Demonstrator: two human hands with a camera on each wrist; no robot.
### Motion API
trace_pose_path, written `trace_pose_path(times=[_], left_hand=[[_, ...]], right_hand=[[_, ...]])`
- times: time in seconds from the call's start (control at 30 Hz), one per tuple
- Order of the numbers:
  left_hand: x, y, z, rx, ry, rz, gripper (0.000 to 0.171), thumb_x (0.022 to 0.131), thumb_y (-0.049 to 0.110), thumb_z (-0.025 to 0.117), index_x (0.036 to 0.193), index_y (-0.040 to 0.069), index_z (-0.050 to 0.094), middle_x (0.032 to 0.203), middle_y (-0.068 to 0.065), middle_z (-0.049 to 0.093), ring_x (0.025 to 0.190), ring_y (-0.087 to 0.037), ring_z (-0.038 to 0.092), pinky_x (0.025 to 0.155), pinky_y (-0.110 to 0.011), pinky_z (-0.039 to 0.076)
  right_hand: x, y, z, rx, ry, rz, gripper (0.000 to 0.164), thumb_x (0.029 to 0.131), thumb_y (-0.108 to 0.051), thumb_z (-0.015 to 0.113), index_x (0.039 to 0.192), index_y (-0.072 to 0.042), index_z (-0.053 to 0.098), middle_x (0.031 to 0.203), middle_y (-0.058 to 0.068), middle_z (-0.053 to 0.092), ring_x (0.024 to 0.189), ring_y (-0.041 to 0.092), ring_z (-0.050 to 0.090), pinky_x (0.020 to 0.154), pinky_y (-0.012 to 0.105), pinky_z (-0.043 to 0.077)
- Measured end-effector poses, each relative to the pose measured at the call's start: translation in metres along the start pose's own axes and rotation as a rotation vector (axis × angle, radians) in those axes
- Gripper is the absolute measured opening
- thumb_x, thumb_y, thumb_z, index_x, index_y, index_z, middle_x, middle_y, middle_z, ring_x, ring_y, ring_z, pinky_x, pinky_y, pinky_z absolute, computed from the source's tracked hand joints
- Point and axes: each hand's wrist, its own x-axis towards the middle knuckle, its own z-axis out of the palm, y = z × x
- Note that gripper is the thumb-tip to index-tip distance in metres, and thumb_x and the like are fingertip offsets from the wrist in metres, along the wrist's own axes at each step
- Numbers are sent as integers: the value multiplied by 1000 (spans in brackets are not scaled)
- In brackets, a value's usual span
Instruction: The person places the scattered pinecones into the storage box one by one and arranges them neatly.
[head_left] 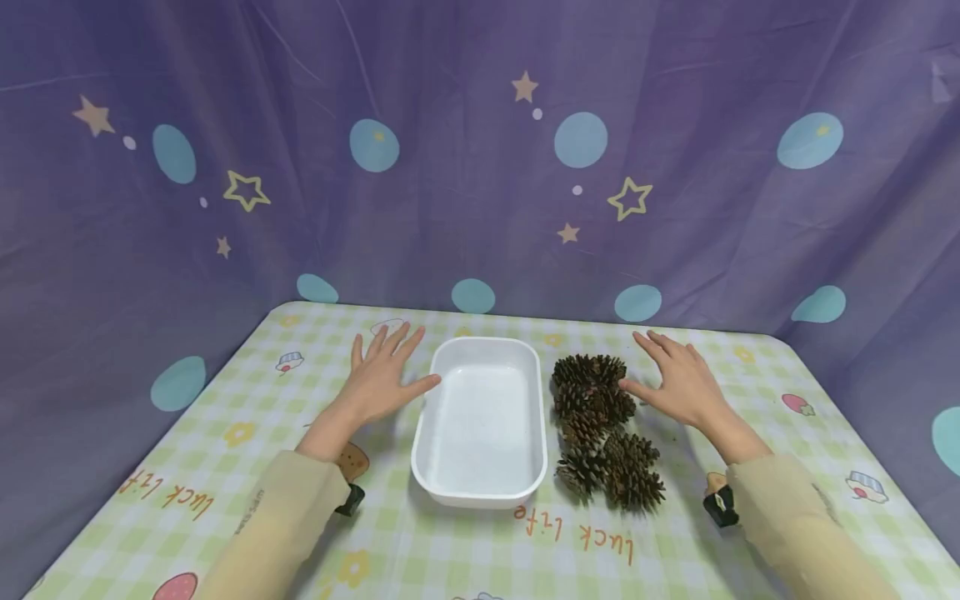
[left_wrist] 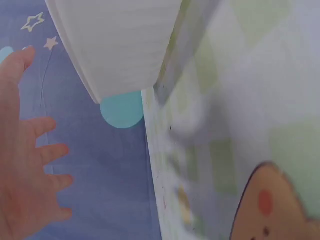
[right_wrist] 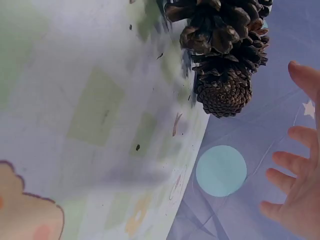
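Note:
A white rectangular tray (head_left: pixel 480 492) with rounded corners stands on the table between the two hands; nothing lies in it. Just right of it sits a cluster of several brown pine cones (head_left: pixel 592 425). My left hand (head_left: pixel 378 383) hovers beside the tray's left side, fingers spread and the thumb near the rim. Over the far right of the pine cones, my right hand (head_left: pixel 682 383) is held with its fingers extended, holding nothing. In the right wrist view, the pine cones (right_wrist: pixel 222 92) stand apart from the hand. The tray's wall (left_wrist: pixel 115 45) shows in the left wrist view.
A green-and-white checked cloth (head_left: pixel 435 558) with printed pictures covers the table. Small dark crumbs (right_wrist: pixel 138 147) lie on it near the pine cones. A purple curtain (head_left: pixel 465 208) hangs behind the table and along its sides.

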Motion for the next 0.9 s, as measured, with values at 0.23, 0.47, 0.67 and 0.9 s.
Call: trace_pose_path(times=[0.23,0.47,0.67,0.9], left_hand=[[0,2,6,-91,24,5,79,85,65,40,146,18,23,147,-13,27,136,-35,20,110,-56,8],[-1,5,10,-235,6,-57,80,84,66,42,145,17,26,145,-14,31,132,-37,27,105,-58,23],[-2,5,19,-405,24,-111,75,85,61,47,143,15,31,138,-14,39,124,-34,40,98,-54,36],[-2,7,30,-576,8,-176,66,89,45,51,141,10,32,132,-15,46,112,-31,51,85,-42,50]], right_hand=[[13,0,7,94,-81,27,76,83,-48,59,141,-8,32,139,23,36,125,45,32,97,63,30],[23,0,23,185,-165,46,71,86,-45,57,141,-6,33,140,23,35,126,45,30,98,63,28],[30,0,33,209,-164,33,67,87,-41,57,138,-3,36,137,23,39,121,44,39,96,60,33],[38,1,40,268,-179,-6,63,88,-35,58,136,1,39,135,23,41,121,42,40,99,57,33]])
